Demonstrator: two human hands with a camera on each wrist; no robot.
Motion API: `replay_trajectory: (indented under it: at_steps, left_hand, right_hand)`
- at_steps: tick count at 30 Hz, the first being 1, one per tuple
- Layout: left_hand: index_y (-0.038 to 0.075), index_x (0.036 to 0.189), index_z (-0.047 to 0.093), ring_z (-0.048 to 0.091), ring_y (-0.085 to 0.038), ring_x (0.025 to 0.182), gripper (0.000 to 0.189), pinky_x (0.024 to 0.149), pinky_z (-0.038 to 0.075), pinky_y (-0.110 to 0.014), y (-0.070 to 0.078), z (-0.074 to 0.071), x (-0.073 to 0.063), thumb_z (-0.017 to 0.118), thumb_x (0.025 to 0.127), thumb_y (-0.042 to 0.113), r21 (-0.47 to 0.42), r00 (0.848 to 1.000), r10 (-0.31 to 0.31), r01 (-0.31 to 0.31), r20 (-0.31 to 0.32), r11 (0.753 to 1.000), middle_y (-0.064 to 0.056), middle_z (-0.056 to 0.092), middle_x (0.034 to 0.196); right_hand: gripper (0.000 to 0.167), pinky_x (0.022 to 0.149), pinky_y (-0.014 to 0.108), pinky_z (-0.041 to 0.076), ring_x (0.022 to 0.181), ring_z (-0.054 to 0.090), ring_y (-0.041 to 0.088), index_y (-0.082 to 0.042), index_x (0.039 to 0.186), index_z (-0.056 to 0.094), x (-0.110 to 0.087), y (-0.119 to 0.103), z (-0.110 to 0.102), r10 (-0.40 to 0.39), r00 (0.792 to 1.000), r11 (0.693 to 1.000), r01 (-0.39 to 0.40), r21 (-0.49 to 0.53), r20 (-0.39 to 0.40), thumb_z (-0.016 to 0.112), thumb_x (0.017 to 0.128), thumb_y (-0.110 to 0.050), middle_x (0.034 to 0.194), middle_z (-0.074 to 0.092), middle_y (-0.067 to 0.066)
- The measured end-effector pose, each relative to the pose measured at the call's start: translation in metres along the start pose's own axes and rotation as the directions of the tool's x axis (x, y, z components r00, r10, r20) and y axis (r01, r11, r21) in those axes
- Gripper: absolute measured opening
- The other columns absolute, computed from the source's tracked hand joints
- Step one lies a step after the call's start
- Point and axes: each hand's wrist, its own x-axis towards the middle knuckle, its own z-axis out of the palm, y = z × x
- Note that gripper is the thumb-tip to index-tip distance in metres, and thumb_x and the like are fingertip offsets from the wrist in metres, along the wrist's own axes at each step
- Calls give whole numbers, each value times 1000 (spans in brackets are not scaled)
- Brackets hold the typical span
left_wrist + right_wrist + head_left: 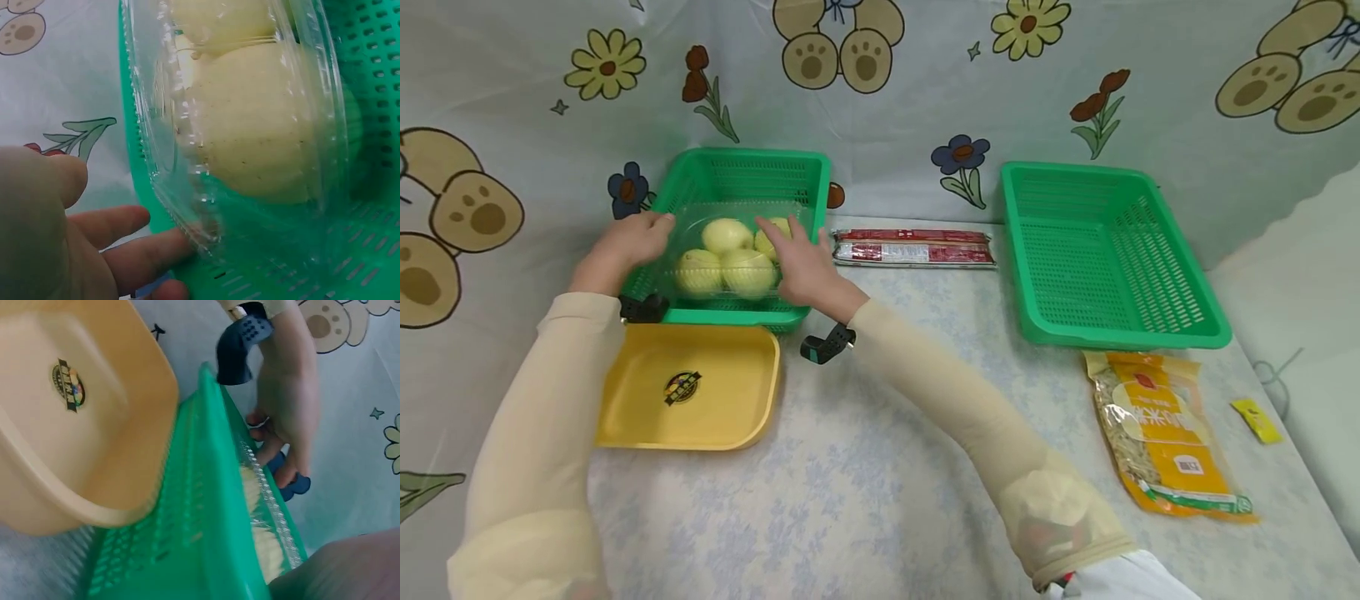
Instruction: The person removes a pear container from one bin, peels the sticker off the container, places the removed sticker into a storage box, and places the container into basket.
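Note:
A clear plastic clamshell box (688, 237) sits in the left green basket (752, 158). Several pale yellow-green round fruits (748, 272) show through its plastic; small dark specks mark one fruit (250, 125) in the left wrist view. At the box's left side is my left hand (628, 247), with extended fingers (147, 253) reaching to the box's lower corner. Over the right end of the box, my right hand (811, 271) has its fingers spread across the plastic. Only part of that right hand (350, 569) enters the right wrist view, close to the box edge.
A yellow tray (722, 417) stands in front of the left basket. Red-and-silver long packets (917, 250) lie at the back. On the right are another green basket (1067, 250), an orange bag of grain-like food (1172, 433) and a small yellow packet (1257, 421).

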Motion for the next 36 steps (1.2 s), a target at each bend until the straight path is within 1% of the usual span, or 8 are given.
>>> replay_trajectory:
  at_steps: [5,7,11,14,18,22,28,36]
  left_hand:
    - [-8,159,10,16,-63,145,85,118,18,-72,-2,0,-1,0,104,57,43,999,-12,11,30,999,-39,12,162]
    - [-11,158,12,18,-64,143,88,117,20,-72,0,1,-2,0,104,58,60,999,-22,19,48,998,-41,14,161]
    - [-13,157,14,20,-64,142,89,117,22,-72,3,2,-2,1,104,58,84,997,-27,22,66,996,-41,16,160]
    - [-12,157,14,20,-63,143,90,117,22,-72,4,3,-1,2,104,60,81,998,-28,23,62,996,-41,16,160]
    - [-10,158,13,20,-62,144,91,118,21,-72,0,3,-2,3,103,62,54,998,-28,25,50,998,-40,15,161]
    - [-8,159,14,20,-62,144,88,117,22,-72,-5,2,-4,7,104,61,12,999,-14,14,30,1000,-39,15,162]
    - [-7,159,16,21,-62,143,87,116,23,-73,-4,1,-5,12,105,61,-26,1000,-1,0,-10,1000,-38,18,161]
    - [-7,159,17,23,-63,142,84,113,25,-74,3,0,-13,17,106,58,-44,998,-14,11,-69,999,-38,18,162]
  right_hand:
    - [97,128,63,7,162,8,27,-29,165,13,3,5,-2,-43,998,997,45,-69,36,65,90,3,172,15,16]
    - [95,129,62,3,161,14,27,-30,165,12,4,5,-2,-38,998,992,44,-114,53,62,92,3,172,13,16]
    - [87,129,61,2,155,30,35,-33,165,9,5,4,-3,5,998,976,10,-219,69,55,98,0,172,9,18]
    - [88,129,61,7,155,27,41,-34,165,7,6,4,-4,67,996,961,-48,-272,61,59,99,-10,171,7,20]
    - [97,129,60,9,159,10,43,-33,165,6,8,6,-6,115,991,975,-98,-199,75,70,94,-18,172,2,20]
    - [102,129,59,7,160,3,42,-31,165,10,9,10,-5,91,993,994,-85,-68,80,77,90,-21,172,1,20]
    - [100,129,58,10,160,3,40,-27,165,17,6,20,-3,53,998,998,-54,41,35,80,88,-23,171,5,21]
    - [91,130,54,15,160,8,39,-24,165,18,-4,27,-8,21,1000,996,-23,83,19,73,93,-38,171,8,20]
